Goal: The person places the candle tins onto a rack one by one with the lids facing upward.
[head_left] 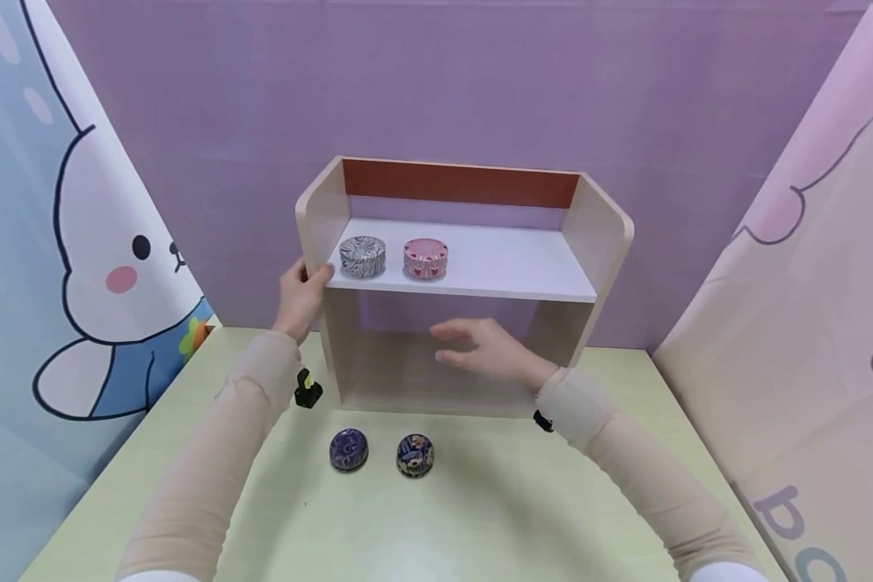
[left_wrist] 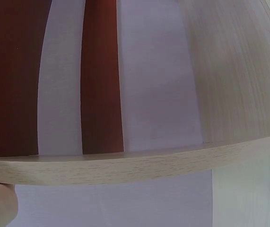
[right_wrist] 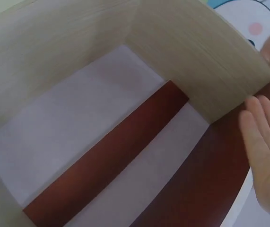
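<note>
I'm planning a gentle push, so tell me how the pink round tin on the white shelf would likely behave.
The pink round tin is wide, low and sits flat, so it would probably slide rather than tip. The white shelf looks smooth, so resistance is likely slight. On edge, the tin could roll, being round.

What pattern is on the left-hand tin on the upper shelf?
Black-and-white, zebra-like streaks on that tin; the head view shows it best.

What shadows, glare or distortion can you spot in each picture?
Head view: soft shadows and pale glare on the table; left wrist view: the edge of the shelf looks bowed, probably lens distortion; right wrist view: the shelf's inside is dim.
</note>
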Motion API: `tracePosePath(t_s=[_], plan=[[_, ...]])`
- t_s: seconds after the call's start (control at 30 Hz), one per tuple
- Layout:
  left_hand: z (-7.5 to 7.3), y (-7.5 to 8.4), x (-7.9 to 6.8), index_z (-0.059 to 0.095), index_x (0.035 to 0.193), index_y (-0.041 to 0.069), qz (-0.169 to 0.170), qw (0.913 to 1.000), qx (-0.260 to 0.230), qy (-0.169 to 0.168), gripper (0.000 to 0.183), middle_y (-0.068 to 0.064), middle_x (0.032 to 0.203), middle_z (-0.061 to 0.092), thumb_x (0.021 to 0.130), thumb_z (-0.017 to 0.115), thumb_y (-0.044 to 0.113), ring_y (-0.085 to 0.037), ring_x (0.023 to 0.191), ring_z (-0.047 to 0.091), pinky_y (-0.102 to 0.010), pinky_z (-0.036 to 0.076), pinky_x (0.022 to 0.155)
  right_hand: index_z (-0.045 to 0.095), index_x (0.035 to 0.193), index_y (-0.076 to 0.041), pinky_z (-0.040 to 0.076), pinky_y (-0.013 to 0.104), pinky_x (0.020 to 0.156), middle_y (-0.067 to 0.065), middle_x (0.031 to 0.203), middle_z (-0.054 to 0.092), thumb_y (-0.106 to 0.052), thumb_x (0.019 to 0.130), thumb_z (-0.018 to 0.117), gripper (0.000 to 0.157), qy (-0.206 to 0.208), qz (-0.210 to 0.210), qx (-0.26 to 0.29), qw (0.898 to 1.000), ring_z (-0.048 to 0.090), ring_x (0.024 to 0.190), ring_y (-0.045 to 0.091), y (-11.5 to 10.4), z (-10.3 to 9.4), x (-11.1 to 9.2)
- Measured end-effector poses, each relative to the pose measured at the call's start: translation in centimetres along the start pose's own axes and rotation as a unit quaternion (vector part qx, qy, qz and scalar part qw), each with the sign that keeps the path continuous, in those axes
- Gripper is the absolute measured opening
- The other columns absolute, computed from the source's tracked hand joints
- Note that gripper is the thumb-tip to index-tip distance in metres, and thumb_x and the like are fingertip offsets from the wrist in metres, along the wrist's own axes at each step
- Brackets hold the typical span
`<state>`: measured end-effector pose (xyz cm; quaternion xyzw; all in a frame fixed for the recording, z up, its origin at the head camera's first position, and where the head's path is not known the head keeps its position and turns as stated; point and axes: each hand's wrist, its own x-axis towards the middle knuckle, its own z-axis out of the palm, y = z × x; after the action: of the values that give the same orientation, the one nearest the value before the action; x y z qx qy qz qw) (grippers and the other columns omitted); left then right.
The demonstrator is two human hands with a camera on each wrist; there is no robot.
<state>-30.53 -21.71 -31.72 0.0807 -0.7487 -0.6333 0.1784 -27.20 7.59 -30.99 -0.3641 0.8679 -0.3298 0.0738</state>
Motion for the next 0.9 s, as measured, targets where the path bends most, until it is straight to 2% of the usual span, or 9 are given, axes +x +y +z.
tracePosePath(t_s=[0.1, 0.2, 0.3, 0.57, 0.77, 0.9], plan=[[0.0, 0.0, 0.0, 0.047, 0.131, 0.009, 0.001, 1.0000, -0.002, 0.001, 0.046, -0.013, 0.127, 0.049, 0.090, 0.050, 0.028, -0.018, 0.109, 0.046, -0.035, 0.036, 0.098, 0.051, 0.129, -0.009, 0.037, 0.038, 0.101, 0.006, 0.130, 0.054, -0.030, 0.088, 0.060, 0.047, -0.044, -0.013, -0.073, 0.996, 0.049, 0.120, 0.022, 0.2, 0.5, -0.2], [0.0, 0.0, -0.1, 0.047, 0.132, 0.009, 0.000, 1.0000, -0.001, -0.001, 0.046, -0.013, 0.128, 0.049, 0.090, 0.050, 0.028, -0.018, 0.110, 0.045, -0.035, 0.036, 0.099, 0.051, 0.130, -0.010, 0.032, 0.042, 0.105, 0.005, 0.131, 0.053, -0.032, 0.088, 0.059, 0.048, -0.061, -0.015, -0.114, 0.992, 0.046, 0.123, 0.023, 0.3, 1.2, -0.4], [0.0, 0.0, -0.1, 0.048, 0.131, 0.008, 0.002, 1.0000, 0.000, -0.001, 0.045, -0.013, 0.126, 0.050, 0.090, 0.050, 0.027, -0.018, 0.109, 0.045, -0.034, 0.036, 0.098, 0.052, 0.129, -0.010, 0.031, 0.043, 0.105, 0.006, 0.131, 0.053, -0.031, 0.088, 0.059, 0.047, -0.064, -0.020, -0.137, 0.988, 0.046, 0.123, 0.024, 0.6, 1.9, -0.6], [0.0, 0.1, 0.0, 0.047, 0.131, 0.009, 0.003, 1.0000, -0.002, -0.002, 0.045, -0.013, 0.128, 0.049, 0.090, 0.050, 0.027, -0.018, 0.110, 0.046, -0.035, 0.036, 0.098, 0.051, 0.130, -0.012, 0.037, 0.040, 0.101, 0.008, 0.133, 0.050, -0.029, 0.088, 0.059, 0.046, -0.083, -0.030, -0.193, 0.977, 0.048, 0.122, 0.025, 1.3, 4.0, -1.2], [0.1, 0.0, 0.0, 0.047, 0.132, 0.010, -0.002, 1.0000, -0.002, -0.002, 0.046, -0.012, 0.130, 0.049, 0.090, 0.051, 0.027, -0.019, 0.111, 0.045, -0.036, 0.036, 0.099, 0.052, 0.128, -0.010, 0.043, 0.039, 0.095, 0.010, 0.130, 0.053, -0.027, 0.088, 0.060, 0.044, -0.082, -0.086, -0.251, 0.961, 0.051, 0.117, 0.026, 1.9, 5.5, -2.0], [0.1, -0.2, 0.2, 0.046, 0.133, 0.009, 0.000, 1.0000, 0.001, -0.002, 0.046, -0.013, 0.130, 0.049, 0.090, 0.050, 0.028, -0.019, 0.111, 0.046, -0.036, 0.036, 0.099, 0.052, 0.127, -0.010, 0.044, 0.038, 0.094, 0.008, 0.130, 0.052, -0.026, 0.086, 0.062, 0.045, -0.084, -0.107, -0.278, 0.951, 0.050, 0.118, 0.024, 2.4, 6.5, -2.3]])
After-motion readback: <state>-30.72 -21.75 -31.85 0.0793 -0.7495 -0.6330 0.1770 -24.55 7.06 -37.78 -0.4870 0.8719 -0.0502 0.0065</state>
